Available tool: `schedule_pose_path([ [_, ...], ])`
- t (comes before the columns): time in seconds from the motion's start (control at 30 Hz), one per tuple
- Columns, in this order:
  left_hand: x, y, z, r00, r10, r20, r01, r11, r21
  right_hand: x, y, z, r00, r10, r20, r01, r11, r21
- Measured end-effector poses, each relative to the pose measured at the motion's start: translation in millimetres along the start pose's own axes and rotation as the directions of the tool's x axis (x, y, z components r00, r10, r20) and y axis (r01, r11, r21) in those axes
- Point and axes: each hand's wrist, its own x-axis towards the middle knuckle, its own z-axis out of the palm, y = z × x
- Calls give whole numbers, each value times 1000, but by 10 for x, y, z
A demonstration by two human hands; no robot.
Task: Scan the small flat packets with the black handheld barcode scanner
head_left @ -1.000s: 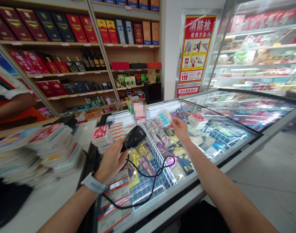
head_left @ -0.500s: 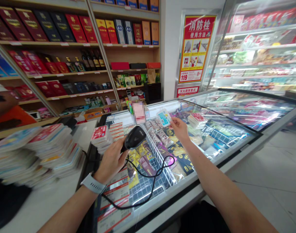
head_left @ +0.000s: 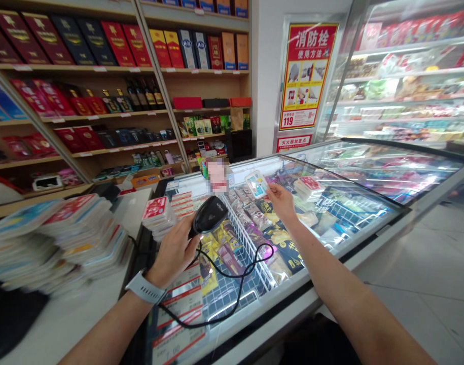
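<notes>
My left hand [head_left: 177, 244] is wrapped round the handle of a black barcode scanner [head_left: 210, 214], whose head points at the far right. Its black cable [head_left: 237, 294] loops over the freezer's glass top [head_left: 232, 329]. Held by its edge in my right hand [head_left: 282, 202] is a small white and blue card-like packet [head_left: 256, 184], tilted up in front of the scanner. A stack of similar packets with a red top [head_left: 310, 186] lies on the glass just right of that hand. Another red-topped stack [head_left: 158, 212] stands behind my left hand.
Tall stacks of flat packets [head_left: 91, 228] stand on the white counter [head_left: 75, 314] at left. Price labels [head_left: 178, 309] lie along the glass. Shelves of boxes [head_left: 91, 40] rise behind; a lit display fridge [head_left: 410, 86] is at right.
The dark and orange shape at the far left edge has mostly gone out of view. My hands hold the scanner and the packet in nearly the same place.
</notes>
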Motion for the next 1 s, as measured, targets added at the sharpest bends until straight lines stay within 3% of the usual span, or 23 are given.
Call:
schedule_pose_path([
  [1.0, -5, 18, 22, 999, 36, 29, -36, 999, -11, -10, -52, -9, 1000, -23, 8, 23, 1000, -12],
])
